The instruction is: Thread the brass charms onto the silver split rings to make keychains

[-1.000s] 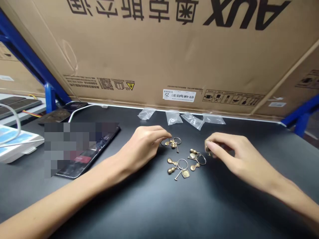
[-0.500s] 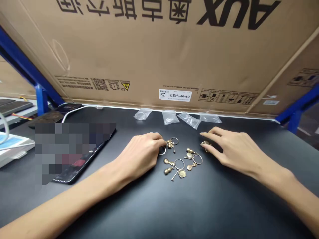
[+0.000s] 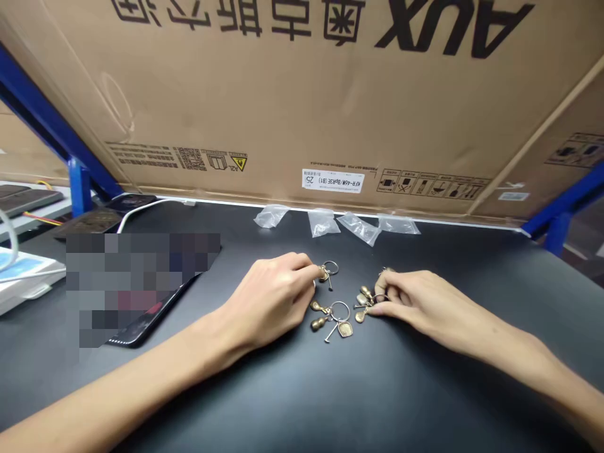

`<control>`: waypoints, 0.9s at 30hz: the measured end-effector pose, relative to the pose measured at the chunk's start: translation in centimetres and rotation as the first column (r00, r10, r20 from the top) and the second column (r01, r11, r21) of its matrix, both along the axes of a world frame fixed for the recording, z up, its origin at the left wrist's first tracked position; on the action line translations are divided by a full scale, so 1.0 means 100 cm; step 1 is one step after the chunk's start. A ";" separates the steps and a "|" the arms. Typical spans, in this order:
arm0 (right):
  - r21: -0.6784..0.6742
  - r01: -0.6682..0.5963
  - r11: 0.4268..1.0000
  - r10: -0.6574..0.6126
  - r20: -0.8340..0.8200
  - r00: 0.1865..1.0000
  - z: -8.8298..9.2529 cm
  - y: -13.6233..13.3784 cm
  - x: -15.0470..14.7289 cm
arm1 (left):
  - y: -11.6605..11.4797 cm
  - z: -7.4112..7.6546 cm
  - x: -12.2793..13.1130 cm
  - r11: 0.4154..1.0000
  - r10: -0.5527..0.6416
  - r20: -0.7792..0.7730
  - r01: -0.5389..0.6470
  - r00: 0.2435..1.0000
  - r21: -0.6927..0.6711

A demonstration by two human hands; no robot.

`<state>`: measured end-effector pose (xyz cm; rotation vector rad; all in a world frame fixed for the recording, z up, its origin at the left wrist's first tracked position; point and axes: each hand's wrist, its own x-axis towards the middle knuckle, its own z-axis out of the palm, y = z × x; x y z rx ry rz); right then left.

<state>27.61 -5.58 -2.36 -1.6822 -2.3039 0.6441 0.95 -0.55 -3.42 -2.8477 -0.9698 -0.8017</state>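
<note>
My left hand point(image 3: 278, 292) rests on the table with its fingers curled down. Its fingertips touch the small bronze charms of the back keychain point(image 3: 331, 268), and they cover a second ring there almost wholly. My right hand point(image 3: 419, 299) pinches the ring of another keychain point(image 3: 362, 299), between thumb and fingers; its gourd and other bronze charms lie on the table. Just in front, between the hands, lies a keychain point(image 3: 345, 329) with a ring, a gourd, a little hammer-like bar and flat charms. Part of one more keychain point(image 3: 385, 270) shows behind my right fingers.
Several clear plastic bags point(image 3: 323, 223) lie along the back of the black table point(image 3: 330, 402). A large cardboard box point(image 3: 283, 100) stands behind them. At left are a dark tablet-like device point(image 3: 136, 333), partly blurred out, a white cable point(image 3: 136, 214) and a white box point(image 3: 28, 283).
My right hand has come left and toward me from the far right keychain and closed on the ring of the middle one, shifting its charms. My left hand has edged right, over the back keychain's charms.
</note>
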 end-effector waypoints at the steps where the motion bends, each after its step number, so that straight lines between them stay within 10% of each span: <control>1: 0.008 0.001 1.000 -0.001 -0.024 1.000 0.002 0.000 0.000 | -0.001 0.000 0.000 1.000 -0.010 -0.003 0.010 1.000 0.003; 10: 0.089 0.134 0.987 -0.091 -0.378 0.921 0.028 -0.014 -0.011 | -0.017 0.013 0.010 0.959 -0.056 0.337 0.145 0.940 -0.244; 20: -0.039 0.137 0.990 -0.125 -0.694 0.710 0.011 -0.021 -0.035 | -0.037 0.017 0.025 0.782 0.029 0.438 0.253 0.898 -0.570; 27: -0.039 0.100 0.994 -0.103 -0.605 0.790 0.005 -0.022 -0.040 | -0.034 0.020 0.027 0.644 0.210 0.497 0.263 0.842 -0.718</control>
